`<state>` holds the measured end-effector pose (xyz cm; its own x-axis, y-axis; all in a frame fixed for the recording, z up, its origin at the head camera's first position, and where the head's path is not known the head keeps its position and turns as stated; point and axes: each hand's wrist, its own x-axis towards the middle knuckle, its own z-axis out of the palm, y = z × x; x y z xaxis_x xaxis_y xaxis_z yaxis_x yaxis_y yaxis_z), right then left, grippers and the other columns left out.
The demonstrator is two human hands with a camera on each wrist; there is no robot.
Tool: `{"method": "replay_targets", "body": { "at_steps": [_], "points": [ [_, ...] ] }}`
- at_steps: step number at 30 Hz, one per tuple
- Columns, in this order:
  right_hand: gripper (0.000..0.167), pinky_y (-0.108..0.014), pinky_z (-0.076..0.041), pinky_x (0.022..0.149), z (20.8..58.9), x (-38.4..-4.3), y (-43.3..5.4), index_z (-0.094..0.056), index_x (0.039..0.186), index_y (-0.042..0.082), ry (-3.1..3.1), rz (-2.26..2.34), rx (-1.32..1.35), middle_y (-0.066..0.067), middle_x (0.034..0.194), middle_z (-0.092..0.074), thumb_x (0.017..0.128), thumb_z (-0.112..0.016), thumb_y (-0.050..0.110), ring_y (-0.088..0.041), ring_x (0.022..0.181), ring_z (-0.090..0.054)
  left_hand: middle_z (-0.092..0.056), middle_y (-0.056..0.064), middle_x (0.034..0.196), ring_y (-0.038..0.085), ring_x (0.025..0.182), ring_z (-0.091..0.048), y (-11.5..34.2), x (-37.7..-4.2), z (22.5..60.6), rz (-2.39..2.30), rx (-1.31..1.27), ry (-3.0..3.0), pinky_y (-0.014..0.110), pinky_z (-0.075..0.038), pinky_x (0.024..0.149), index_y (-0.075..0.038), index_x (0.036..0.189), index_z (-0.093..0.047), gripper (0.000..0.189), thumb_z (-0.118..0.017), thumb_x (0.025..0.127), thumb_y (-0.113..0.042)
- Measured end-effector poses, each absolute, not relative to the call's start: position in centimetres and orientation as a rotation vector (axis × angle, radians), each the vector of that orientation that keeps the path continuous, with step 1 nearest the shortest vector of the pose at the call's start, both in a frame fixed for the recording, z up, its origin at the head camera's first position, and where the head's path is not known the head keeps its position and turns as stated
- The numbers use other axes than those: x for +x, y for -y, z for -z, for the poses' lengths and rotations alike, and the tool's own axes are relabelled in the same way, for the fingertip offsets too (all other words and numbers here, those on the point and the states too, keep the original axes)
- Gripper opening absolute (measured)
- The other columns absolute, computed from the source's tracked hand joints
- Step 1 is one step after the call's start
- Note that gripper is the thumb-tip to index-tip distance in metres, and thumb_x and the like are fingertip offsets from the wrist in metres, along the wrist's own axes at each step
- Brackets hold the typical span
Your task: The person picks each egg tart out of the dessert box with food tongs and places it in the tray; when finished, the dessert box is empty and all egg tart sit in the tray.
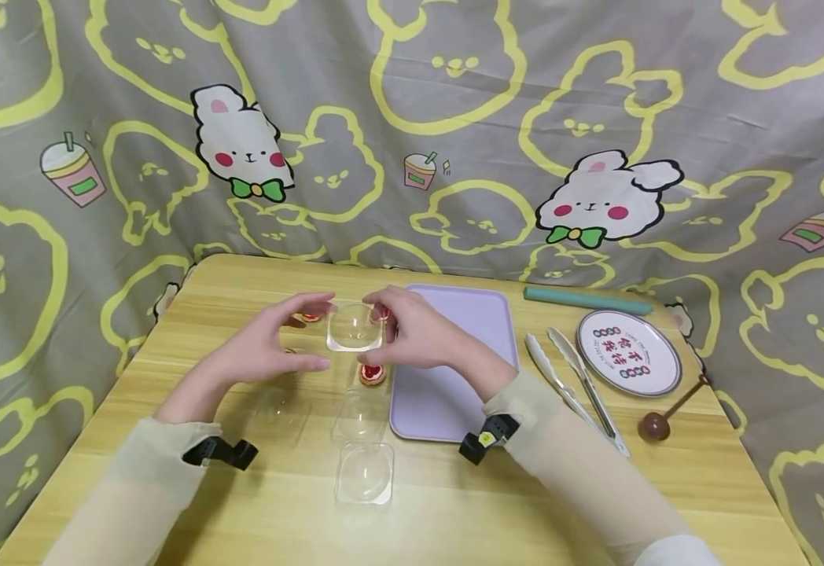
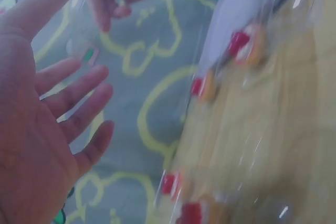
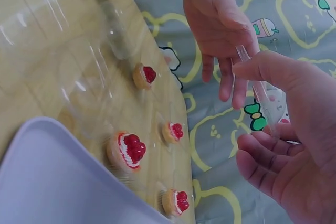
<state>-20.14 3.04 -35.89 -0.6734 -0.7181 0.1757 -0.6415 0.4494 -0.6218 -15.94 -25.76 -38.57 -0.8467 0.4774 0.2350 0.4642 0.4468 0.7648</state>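
Observation:
A clear plastic box piece (image 1: 354,328), square-rimmed with a rounded dome, is raised over the middle of the table. My right hand (image 1: 422,328) pinches its edge between thumb and fingers, seen side-on in the right wrist view. On the opposite side, my left hand (image 1: 259,342) has its fingers spread and relaxed, palm toward the box piece; the left wrist view shows this palm (image 2: 37,124) holding nothing. Below lie several small tarts with red berry tops, among them a tart (image 1: 372,374) near the tray and another tart (image 3: 144,75) farther left.
Clear plastic pieces lie nearer me, including one square piece (image 1: 365,473). A lilac tray (image 1: 433,405) lies under the right forearm. To the right are metal tongs (image 1: 582,385), a round plate (image 1: 629,352), a brown ball-ended stick (image 1: 655,426) and a green roll (image 1: 585,299). Patterned curtain (image 1: 454,118) encloses the table.

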Motion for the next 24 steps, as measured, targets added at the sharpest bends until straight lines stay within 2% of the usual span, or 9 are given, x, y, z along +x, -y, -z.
{"method": "replay_targets", "body": {
  "at_steps": [6,11,16,22,24],
  "points": [
    [0.080,-0.027,-0.054,0.065,36.3,-19.2,-4.1,-0.060,0.141,-0.001,-2.526,1.140,-1.235,-0.007,0.100,-0.063,0.076,-0.095,0.031,-0.011,0.071,-0.061,-0.071,0.003,0.128,0.021,0.118,-0.063,23.1,-14.9,38.5,-1.401,0.887,-2.675,0.052,-0.050,0.100,-0.013,0.155,-0.053,0.084,-0.095,0.082,-0.024],
    [0.076,-0.028,-0.054,0.063,37.2,-18.7,-4.7,-0.062,0.139,0.002,-2.430,1.306,-1.204,-0.004,0.094,-0.064,0.075,-0.096,0.023,-0.013,0.069,-0.060,-0.074,-0.001,0.111,0.021,0.104,-0.067,21.9,-14.6,39.0,-1.481,0.866,-2.674,0.053,-0.053,0.095,-0.012,0.147,-0.060,0.076,-0.096,0.081,-0.024],
    [0.077,-0.028,-0.053,0.060,38.2,-18.2,-5.7,-0.058,0.144,0.003,-2.258,1.457,-1.125,-0.008,0.087,-0.066,0.078,-0.096,0.015,-0.018,0.067,-0.061,-0.073,-0.004,0.106,0.019,0.101,-0.067,21.2,-14.3,39.5,-1.523,0.782,-2.655,0.051,-0.052,0.097,-0.013,0.145,-0.061,0.077,-0.098,0.079,-0.027],
    [0.083,-0.026,-0.054,0.062,39.0,-17.9,-6.7,-0.050,0.152,0.000,-2.092,1.554,-1.049,-0.010,0.090,-0.067,0.080,-0.093,0.003,-0.019,0.071,-0.063,-0.072,-0.004,0.098,0.019,0.097,-0.068,20.8,-14.0,39.8,-1.570,0.713,-2.608,0.061,-0.050,0.097,-0.012,0.145,-0.062,0.081,-0.100,0.075,-0.024],
    [0.085,-0.026,-0.055,0.063,39.2,-17.8,-6.9,-0.047,0.153,-0.001,-2.063,1.569,-1.045,-0.010,0.090,-0.068,0.081,-0.091,0.000,-0.019,0.072,-0.064,-0.072,-0.003,0.097,0.020,0.095,-0.068,20.7,-14.0,39.8,-1.578,0.711,-2.601,0.061,-0.051,0.096,-0.010,0.146,-0.062,0.082,-0.100,0.075,-0.022]
  ]
}}
